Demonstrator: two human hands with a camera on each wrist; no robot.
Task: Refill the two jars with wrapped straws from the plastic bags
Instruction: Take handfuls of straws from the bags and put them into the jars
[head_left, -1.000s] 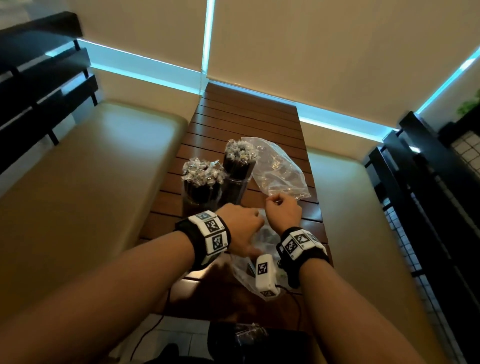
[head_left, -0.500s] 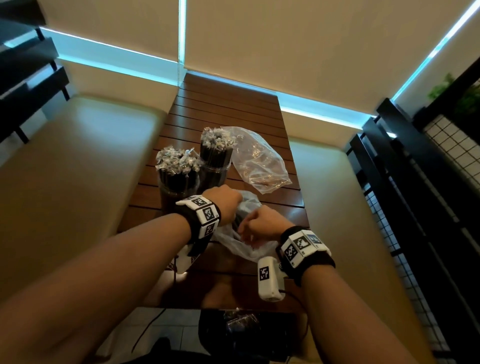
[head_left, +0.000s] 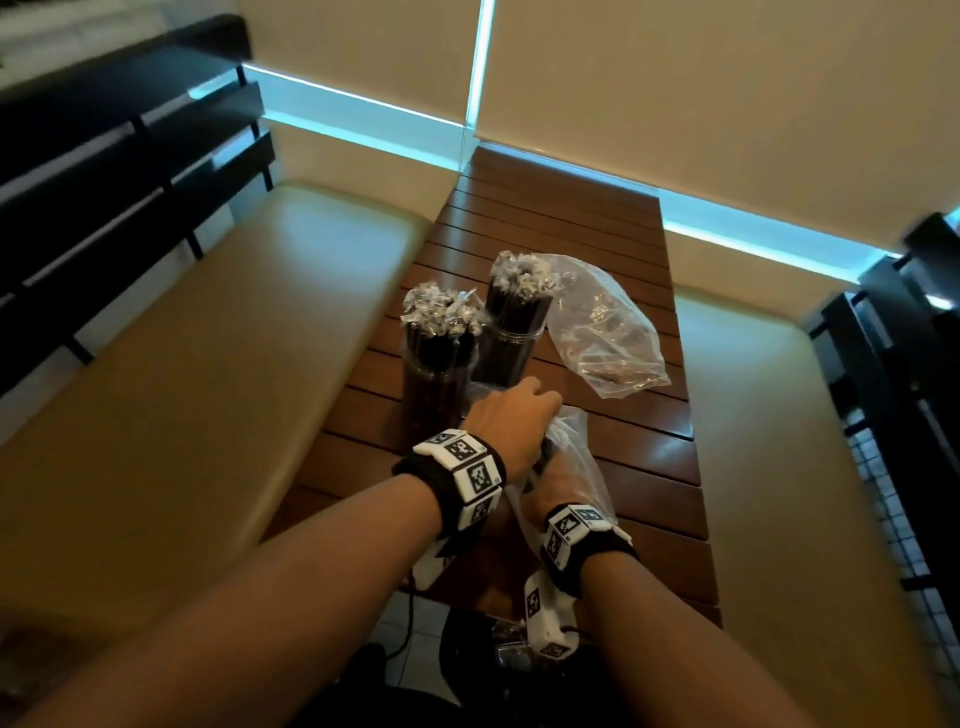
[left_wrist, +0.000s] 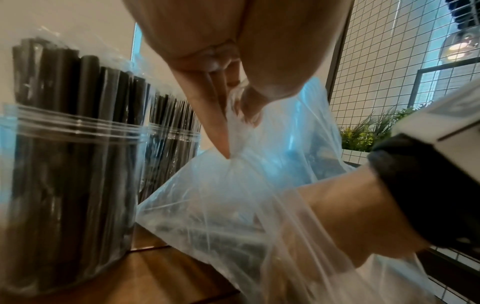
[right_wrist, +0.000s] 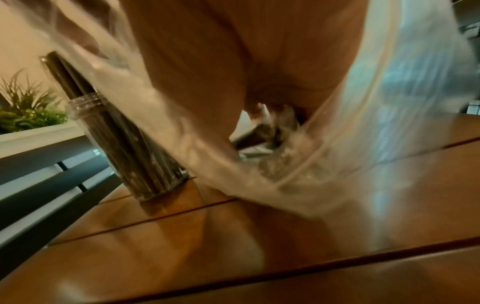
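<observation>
Two clear jars stand on the wooden table (head_left: 644, 467), each packed with black wrapped straws: the left jar (head_left: 439, 374) (left_wrist: 64, 164) and the right jar (head_left: 511, 332) (left_wrist: 171, 144). Just in front of them is a clear plastic bag (head_left: 589, 462) (left_wrist: 233, 195) (right_wrist: 337, 164). My left hand (head_left: 514, 415) pinches its gathered rim between its fingertips (left_wrist: 223, 131) and holds it up. My right hand (head_left: 558, 480) is pushed inside the bag up to the wrist. In the blurred right wrist view its fingers (right_wrist: 259, 112) curl onto dark wrapped straws (right_wrist: 252, 137) at the bag's bottom.
A second, crumpled clear bag (head_left: 605, 332) lies flat on the table to the right of the jars. Beige padded benches (head_left: 208, 364) run along both sides of the table. A black wire-grid railing (head_left: 893, 415) stands at the right, with plants (left_wrist: 363, 135) behind it.
My right hand has gone from outside the bag's mouth to deep inside it. My left hand has raised the bag's rim nearer the jars.
</observation>
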